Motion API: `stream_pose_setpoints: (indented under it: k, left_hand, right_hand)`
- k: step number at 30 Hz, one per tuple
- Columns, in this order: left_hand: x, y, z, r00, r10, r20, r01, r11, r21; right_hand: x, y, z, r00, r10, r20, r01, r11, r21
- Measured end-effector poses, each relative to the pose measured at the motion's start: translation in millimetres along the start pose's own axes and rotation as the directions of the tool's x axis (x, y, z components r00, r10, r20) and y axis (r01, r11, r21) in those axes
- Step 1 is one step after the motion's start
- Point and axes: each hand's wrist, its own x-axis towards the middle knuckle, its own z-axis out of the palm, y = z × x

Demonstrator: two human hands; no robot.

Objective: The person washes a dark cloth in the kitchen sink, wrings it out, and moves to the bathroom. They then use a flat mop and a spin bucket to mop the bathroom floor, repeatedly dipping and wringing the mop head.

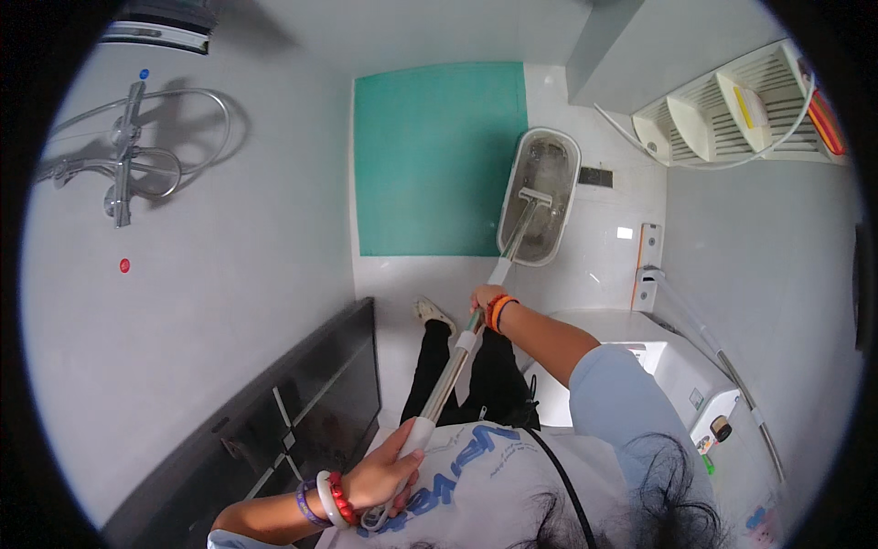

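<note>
My left hand (387,466) grips the white end of a mop's metal pole (446,384) close to my shirt, near its hanging loop. Further down the pole, my right hand (488,296) is closed around the shaft. The pole slants away from me into an oblong white bucket (573,161) on the floor. Inside the bucket, the white crosspiece of the mop head (535,197) sits in cloudy grey water; what lies under it is hard to make out.
A green mat (432,158) lies left of the bucket, a dark floor drain (595,178) right. The left wall bears a shower mixer (123,171); a dark panel (309,418) stands nearer. Rightward are a corner shelf (727,113), a flat mop (737,381) and a white fixture (675,370).
</note>
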Motion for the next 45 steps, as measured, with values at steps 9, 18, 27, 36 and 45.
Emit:
stream_pose_setpoints:
  k: [9, 18, 27, 36, 45]
  left_hand:
    - [9, -27, -12, 0.99, 0.142, 0.027, -0.143, 0.989, 0.048]
    - [-18, -62, -27, 0.907, 0.378, 0.186, -0.346, 0.92, -0.182]
    - [-70, -117, -36, 0.912, 0.363, 0.19, -0.298, 0.906, -0.3]
    - [-53, -72, -33, 0.943, 0.253, 0.215, -0.14, 0.891, -0.432]
    - [5, -43, -9, 0.999, 0.014, 0.052, -0.013, 1.0, -0.02]
  right_hand:
    - [-10, -2, 12, 0.965, 0.189, -0.181, -0.016, 0.733, 0.68]
    - [-41, -11, 17, 0.976, 0.133, -0.175, 0.022, 0.735, 0.677]
    - [-99, -32, 75, 0.981, 0.163, -0.104, -0.038, 0.693, 0.72]
    - [-35, -21, 58, 0.968, 0.137, -0.21, 0.028, 0.773, 0.634]
    - [-29, 0, 36, 0.962, 0.148, -0.23, -0.001, 0.844, 0.537]
